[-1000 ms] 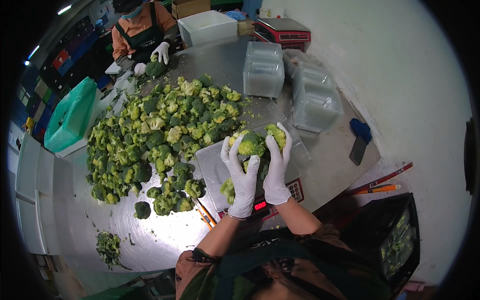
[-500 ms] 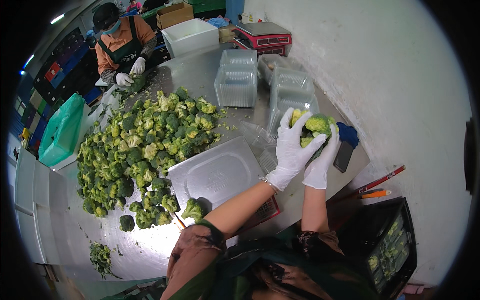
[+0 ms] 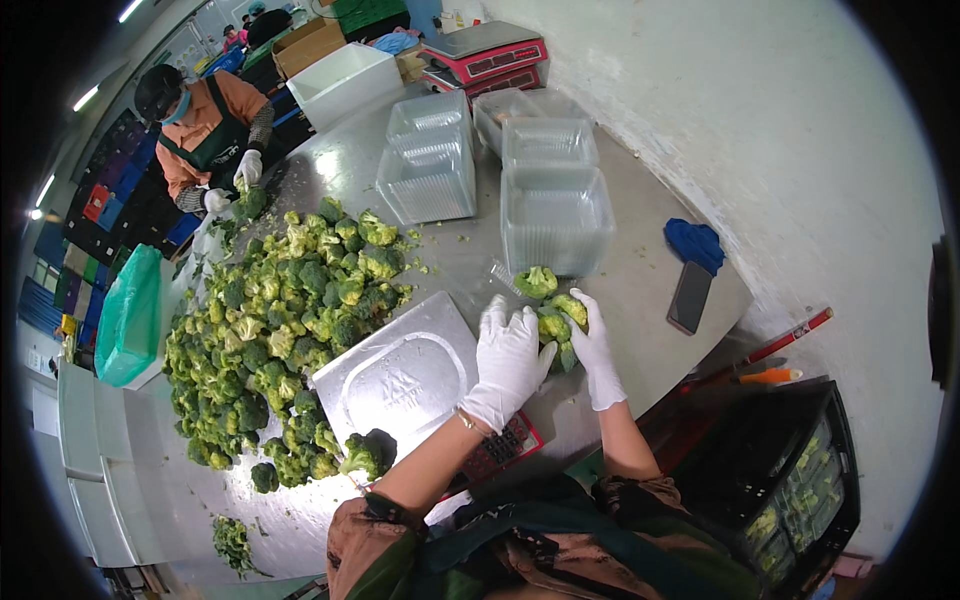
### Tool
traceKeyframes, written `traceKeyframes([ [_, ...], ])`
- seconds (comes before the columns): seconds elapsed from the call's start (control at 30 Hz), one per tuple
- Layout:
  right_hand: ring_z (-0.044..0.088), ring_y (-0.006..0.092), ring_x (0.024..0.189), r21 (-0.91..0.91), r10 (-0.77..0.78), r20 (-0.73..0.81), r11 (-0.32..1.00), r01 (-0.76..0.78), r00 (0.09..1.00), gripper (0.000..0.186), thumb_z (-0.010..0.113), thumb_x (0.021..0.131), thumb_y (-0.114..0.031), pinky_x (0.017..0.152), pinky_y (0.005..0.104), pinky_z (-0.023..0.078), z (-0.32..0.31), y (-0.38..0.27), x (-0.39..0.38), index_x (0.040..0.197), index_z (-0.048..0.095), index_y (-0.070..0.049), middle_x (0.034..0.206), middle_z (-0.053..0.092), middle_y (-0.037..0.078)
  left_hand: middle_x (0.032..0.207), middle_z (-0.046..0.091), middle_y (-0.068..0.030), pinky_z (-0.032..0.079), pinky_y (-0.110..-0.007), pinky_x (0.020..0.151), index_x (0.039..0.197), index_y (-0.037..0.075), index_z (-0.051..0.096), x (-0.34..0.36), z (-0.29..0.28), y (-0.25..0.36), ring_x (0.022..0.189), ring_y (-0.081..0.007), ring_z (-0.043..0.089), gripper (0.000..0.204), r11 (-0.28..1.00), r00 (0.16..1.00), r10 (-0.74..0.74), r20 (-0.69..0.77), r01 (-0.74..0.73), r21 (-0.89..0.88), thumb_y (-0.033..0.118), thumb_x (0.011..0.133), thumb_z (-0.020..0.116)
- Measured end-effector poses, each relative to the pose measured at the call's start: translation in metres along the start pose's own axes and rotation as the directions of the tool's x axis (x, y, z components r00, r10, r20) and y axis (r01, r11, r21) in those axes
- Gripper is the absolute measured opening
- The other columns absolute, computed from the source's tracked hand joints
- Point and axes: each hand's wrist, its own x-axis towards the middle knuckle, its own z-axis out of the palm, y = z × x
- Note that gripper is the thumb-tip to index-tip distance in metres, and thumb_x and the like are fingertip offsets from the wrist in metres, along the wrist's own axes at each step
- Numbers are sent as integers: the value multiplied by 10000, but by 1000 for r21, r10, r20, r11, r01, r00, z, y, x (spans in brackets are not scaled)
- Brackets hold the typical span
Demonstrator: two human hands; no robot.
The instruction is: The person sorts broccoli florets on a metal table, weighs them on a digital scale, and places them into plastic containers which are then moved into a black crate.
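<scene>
Several broccoli florets [image 3: 553,326] are gathered low over the steel table, between my two white-gloved hands. My left hand [image 3: 508,362] is against their left side, and its thumb touches them. Along their right side, my right hand [image 3: 594,350] has its fingers curled over the florets. A lone floret [image 3: 537,282] lies just beyond, beside a clear plastic edge; whether a tray sits under the florets is hard to see. To the left of my left hand is a weighing scale [image 3: 395,360] with a bare steel plate and red base, partly behind my forearm.
A large broccoli heap [image 3: 270,330] covers the table's left. Clear tray stacks [image 3: 557,220] [image 3: 428,165] stand ahead. A phone [image 3: 689,298] and blue cloth [image 3: 694,245] lie at right, near the wall. A black crate [image 3: 800,490] holds packed trays. Across the table, a co-worker [image 3: 215,130] handles broccoli.
Both hands have come down and nearer to me, moving left with the florets. One floret is now apart from the others, beyond my hands. The view has shifted slightly.
</scene>
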Motion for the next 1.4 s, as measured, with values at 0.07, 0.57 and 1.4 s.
traceKeyframes([
  [0.07, 536, 206, 1312, 131, 49, 116, 989, -64, 992, 491, 653, 950, -23, 1104, 347, 427, -7, -3, 2, 1417, 516, -86, 1437, 569, 82, 1362, 552, -259, 420, -558, 1025, 1307, 12, 594, -7, -8, 5, 1260, -490, 491, 610, 997, 998, -65, -12, 65, 46, 399, 856, 729],
  [0.57, 332, 255, 1477, 157, 130, 486, 960, -232, 864, 786, 619, 778, -17, 1201, 352, 273, -14, -37, 46, 1535, 420, -92, 1611, 372, 84, 1291, 588, -193, 489, -468, 967, 1121, 83, 660, -13, 13, -4, 1164, -419, 523, 480, 839, 906, -353, -232, 197, -508, -140, 717, 531],
  [1.4, 534, 380, 1281, -289, -332, 564, 778, 558, 756, 724, 734, 877, -513, 1075, 455, 431, 129, -162, -69, 1390, 556, -33, 1413, 550, 196, 1284, 576, -215, 411, -514, 1013, 1458, 89, 475, -211, -109, -143, 1180, -418, 545, 607, 914, 857, -397, -327, 400, -63, 203, 907, 705],
])
